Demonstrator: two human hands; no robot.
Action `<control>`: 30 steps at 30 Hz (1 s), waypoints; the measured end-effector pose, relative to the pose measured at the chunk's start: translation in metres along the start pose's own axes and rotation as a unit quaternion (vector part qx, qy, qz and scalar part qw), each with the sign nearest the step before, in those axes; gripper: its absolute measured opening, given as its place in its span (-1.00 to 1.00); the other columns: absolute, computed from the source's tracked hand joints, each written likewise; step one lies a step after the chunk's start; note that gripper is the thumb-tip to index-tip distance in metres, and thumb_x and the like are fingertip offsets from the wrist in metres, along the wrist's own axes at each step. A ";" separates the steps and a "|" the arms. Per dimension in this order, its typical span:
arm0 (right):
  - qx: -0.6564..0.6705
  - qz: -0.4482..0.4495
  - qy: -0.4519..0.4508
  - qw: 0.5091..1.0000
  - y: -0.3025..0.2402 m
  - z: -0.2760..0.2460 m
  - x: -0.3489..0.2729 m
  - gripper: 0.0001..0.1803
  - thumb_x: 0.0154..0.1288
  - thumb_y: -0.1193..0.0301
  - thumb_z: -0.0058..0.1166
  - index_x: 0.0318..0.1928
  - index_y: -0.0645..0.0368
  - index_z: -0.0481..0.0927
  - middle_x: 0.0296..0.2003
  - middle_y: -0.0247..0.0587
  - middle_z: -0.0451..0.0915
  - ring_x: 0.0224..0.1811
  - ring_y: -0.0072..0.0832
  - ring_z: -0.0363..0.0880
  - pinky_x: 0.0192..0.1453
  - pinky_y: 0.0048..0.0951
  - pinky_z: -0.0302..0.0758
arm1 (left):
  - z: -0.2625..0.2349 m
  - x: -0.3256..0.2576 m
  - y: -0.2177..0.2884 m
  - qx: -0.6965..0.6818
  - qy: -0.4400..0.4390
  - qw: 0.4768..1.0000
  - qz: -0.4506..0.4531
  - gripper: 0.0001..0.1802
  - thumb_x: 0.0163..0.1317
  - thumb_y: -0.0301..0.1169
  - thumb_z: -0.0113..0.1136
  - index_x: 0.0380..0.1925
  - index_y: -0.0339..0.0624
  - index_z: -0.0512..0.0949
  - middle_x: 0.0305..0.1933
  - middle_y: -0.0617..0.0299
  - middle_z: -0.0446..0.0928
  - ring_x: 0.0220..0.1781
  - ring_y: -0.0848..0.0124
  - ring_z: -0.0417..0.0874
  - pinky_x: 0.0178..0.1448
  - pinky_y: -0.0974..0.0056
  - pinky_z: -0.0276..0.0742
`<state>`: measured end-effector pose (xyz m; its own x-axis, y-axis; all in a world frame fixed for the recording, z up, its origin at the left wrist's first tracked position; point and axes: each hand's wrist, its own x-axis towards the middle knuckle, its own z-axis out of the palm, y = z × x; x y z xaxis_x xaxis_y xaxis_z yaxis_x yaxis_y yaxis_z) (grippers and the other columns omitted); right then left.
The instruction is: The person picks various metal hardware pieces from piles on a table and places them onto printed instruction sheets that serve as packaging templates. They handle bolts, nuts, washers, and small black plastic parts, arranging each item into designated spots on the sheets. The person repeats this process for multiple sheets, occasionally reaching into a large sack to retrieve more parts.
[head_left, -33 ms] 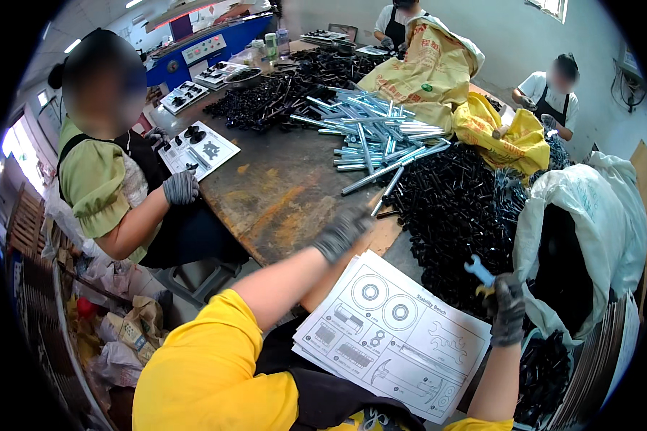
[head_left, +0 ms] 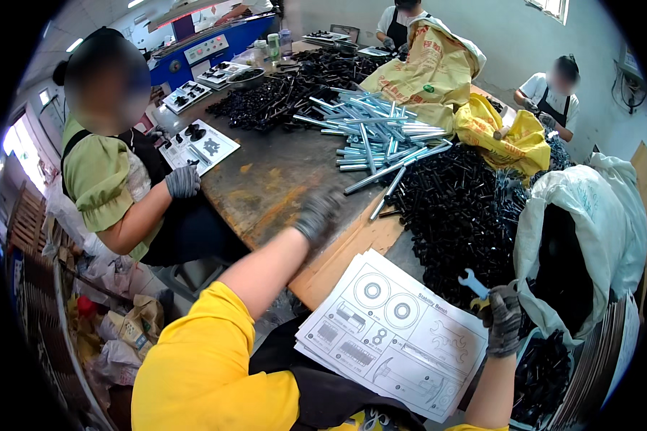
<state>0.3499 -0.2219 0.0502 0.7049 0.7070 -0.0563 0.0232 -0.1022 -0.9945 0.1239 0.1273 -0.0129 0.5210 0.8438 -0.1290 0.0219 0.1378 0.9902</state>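
Note:
My left hand (head_left: 318, 215), in a grey glove, is stretched out over the worn wooden table (head_left: 280, 179) near its front edge. It is blurred, so whether it holds anything is unclear. My right hand (head_left: 503, 320), also gloved, grips a small blue wrench (head_left: 473, 281) beside the mouth of a white sack (head_left: 589, 223). A stack of printed instruction sheets (head_left: 395, 330) lies between my arms. A big heap of black bolts (head_left: 460, 215) sits just beyond the sheets.
Silver rods (head_left: 374, 133) are piled mid-table, with yellow bags (head_left: 438, 72) behind them. A person in green (head_left: 101, 179) sits at the left, a gloved hand by sheets holding black parts (head_left: 198, 147). Two more people work at the far side.
My left hand has shifted a little to the left over the table and is now blurred. My right hand still holds the blue wrench in about the same place.

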 end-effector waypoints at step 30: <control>0.087 0.143 0.055 0.984 0.037 0.004 -0.094 -0.82 0.18 0.51 -0.06 -0.18 0.21 0.36 -0.51 -0.21 0.49 -0.56 -0.51 0.50 -0.54 -0.53 0.51 | 0.171 -0.138 -0.008 0.272 -0.397 0.846 0.231 -0.73 0.11 -0.48 0.12 -0.14 -0.09 0.54 -0.31 0.26 0.56 -0.31 0.49 0.55 -0.18 0.43 0.50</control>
<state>0.2817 -0.2898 0.0185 0.7369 0.5862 -0.3367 -0.3031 -0.1586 -0.9397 0.1976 -0.0788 0.0057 0.9851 0.0987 0.1410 -0.0634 -0.5535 0.8305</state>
